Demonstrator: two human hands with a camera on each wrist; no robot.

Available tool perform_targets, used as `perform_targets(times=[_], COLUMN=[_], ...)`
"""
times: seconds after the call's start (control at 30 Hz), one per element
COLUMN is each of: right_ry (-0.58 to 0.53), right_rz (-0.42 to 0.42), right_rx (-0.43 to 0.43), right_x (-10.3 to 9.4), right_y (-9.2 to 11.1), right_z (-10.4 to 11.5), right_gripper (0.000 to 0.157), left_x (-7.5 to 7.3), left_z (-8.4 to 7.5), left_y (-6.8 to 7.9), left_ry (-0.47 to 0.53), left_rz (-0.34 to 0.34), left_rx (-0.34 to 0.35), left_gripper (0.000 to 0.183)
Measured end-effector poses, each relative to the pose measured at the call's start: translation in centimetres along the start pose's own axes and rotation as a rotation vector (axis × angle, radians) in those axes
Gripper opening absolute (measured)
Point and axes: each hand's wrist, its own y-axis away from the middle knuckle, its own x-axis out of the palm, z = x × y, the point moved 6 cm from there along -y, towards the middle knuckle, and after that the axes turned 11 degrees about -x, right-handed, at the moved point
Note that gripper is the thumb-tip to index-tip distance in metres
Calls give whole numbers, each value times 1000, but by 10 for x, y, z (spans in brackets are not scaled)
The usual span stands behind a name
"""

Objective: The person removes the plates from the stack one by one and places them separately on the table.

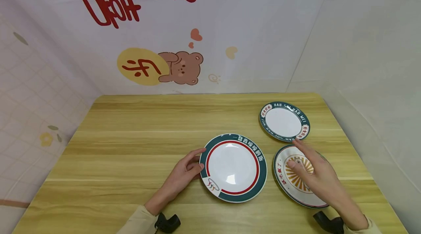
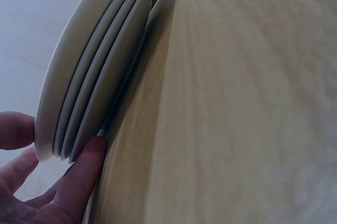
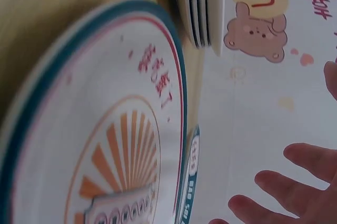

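A white wall (image 1: 263, 14) stands at the back, with red writing (image 1: 112, 9) and a brown bear (image 1: 185, 66) on it. In front is a table (image 1: 131, 135) of yellow-brown wood with light and dark stripes. A stack (image 1: 229, 168) of plates sits near the middle of the table, toward the person. Its top plate is white inside, with a thin red ring and a wide green rim, and from the left wrist four edges show, one on top of another. The left hand (image 1: 181, 175) grips the left side of the stack, with the thumb on the top plate's edge and a finger low down by the bottom plate. To the right of the stack, just beside it, a sun plate (image 1: 292, 181) lies flat, white with orange rays and a thin green edge. The right hand (image 1: 317, 175) is over it, fingers spread, holding nothing. Behind the sun plate is a far plate (image 1: 283, 121), white with a green rim and white letters. The two are very close, and I cannot tell if they touch. A pale sleeve (image 1: 139, 221) covers the left arm, and a black thing (image 1: 168, 223) is by that wrist.
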Motion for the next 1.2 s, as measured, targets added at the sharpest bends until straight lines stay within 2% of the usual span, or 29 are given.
perform_targets(times=[0.3,0.5,0.77,0.97,1.2], right_ry=[6,60,84,32,-24], right_rz=[71,101,140,155,156], right_rx=[8,-16,7,10,26], right_x=[31,50,58,64,71], right_y=[-12,-19,-27,-33,-37], right_z=[15,22,24,22,17], right_gripper=[66,65,63,58,54], left_x=[0,0,0,0,-1], left_z=[0,0,-2,-2,0], left_y=[0,-1,0,0,1], left_ry=[13,12,-8,-17,28], left_rz=[6,4,-8,-4,0], left_rx=[7,5,-2,2,-20], left_gripper=[50,50,50,50,63])
